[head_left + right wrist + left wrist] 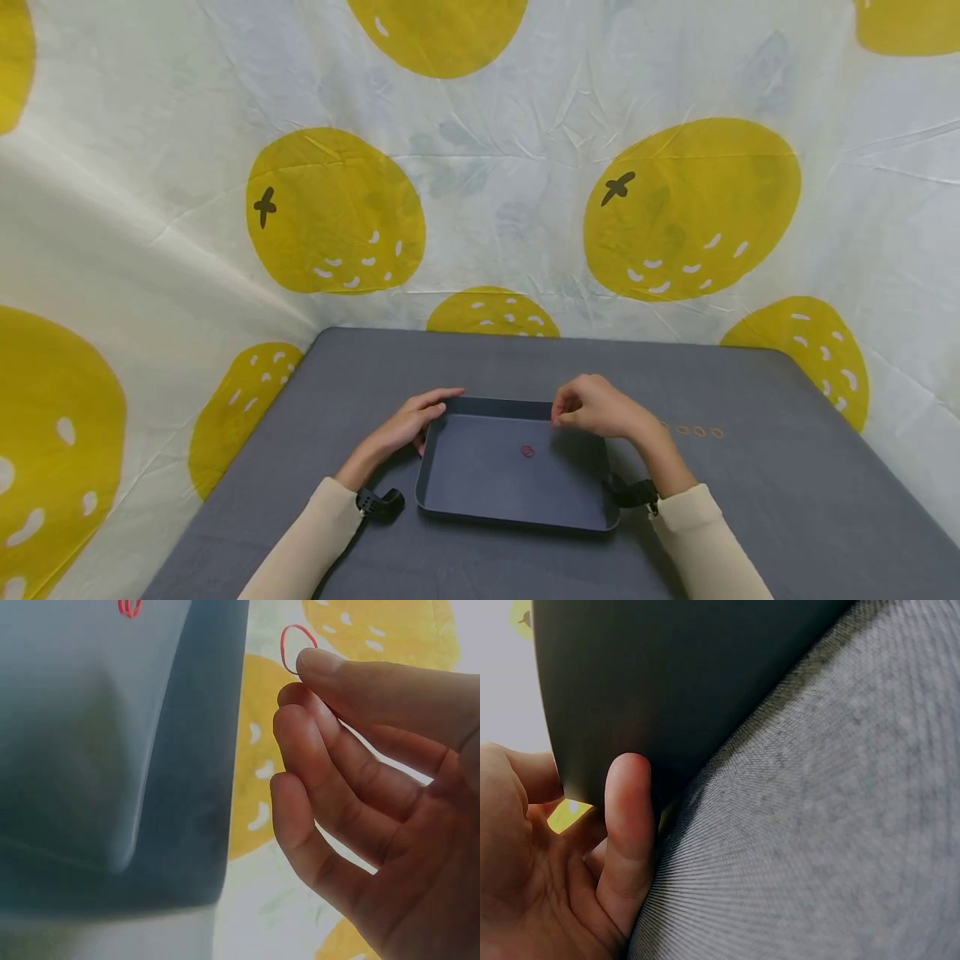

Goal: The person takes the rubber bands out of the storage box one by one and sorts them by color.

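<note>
A dark shallow tray [487, 475] lies on the grey table, with red bands [528, 451] on its floor; the right wrist view shows red bands [130, 607] in the tray [199, 750]. My left hand [405, 425] grips the tray's far-left corner, and in the left wrist view a finger of that hand [562, 862] lies against the outer wall [652, 682]. Above the far-right part of the tray is my right hand [596, 407]. Between thumb and forefinger this hand [375, 787] pinches a thin red band [283, 649].
Several small orange bands [699, 432] lie in a row on the table [787, 500], right of the tray. Behind the table hangs a white cloth [502, 208] printed with yellow fruit. Dark straps circle both wrists.
</note>
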`<state>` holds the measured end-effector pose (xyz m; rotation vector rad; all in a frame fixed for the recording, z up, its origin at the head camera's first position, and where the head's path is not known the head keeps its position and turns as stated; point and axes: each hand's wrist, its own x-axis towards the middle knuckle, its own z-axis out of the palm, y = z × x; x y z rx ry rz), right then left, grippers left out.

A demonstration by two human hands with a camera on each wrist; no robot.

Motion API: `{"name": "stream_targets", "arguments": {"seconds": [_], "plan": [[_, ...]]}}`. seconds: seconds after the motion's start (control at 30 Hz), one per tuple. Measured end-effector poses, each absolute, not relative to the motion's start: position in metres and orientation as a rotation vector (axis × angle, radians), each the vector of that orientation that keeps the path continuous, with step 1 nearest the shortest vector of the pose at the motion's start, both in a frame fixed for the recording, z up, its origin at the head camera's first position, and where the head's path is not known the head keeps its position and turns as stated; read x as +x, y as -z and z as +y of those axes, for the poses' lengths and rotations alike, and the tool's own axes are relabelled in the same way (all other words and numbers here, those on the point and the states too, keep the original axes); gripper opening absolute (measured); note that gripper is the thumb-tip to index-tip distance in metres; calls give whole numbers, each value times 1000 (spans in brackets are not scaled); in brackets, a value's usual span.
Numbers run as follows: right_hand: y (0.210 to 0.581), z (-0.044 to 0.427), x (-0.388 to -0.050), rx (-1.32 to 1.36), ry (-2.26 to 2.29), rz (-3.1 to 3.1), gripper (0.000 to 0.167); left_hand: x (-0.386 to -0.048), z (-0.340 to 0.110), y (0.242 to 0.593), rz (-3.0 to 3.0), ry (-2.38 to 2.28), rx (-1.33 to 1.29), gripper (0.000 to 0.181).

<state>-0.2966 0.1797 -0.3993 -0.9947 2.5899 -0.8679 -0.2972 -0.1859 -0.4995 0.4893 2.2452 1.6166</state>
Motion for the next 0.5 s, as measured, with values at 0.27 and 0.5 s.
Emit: {"name": "stream_targets", "arguments": {"seconds": [0.27, 0.5], "plan": [[394, 193, -294, -967, 859, 2618, 9, -298, -184, 500, 2254, -1608, 485, 44], [392, 205, -293, -946, 863, 2634, 10, -296, -184, 497, 2248, -1619, 472, 45]]}}
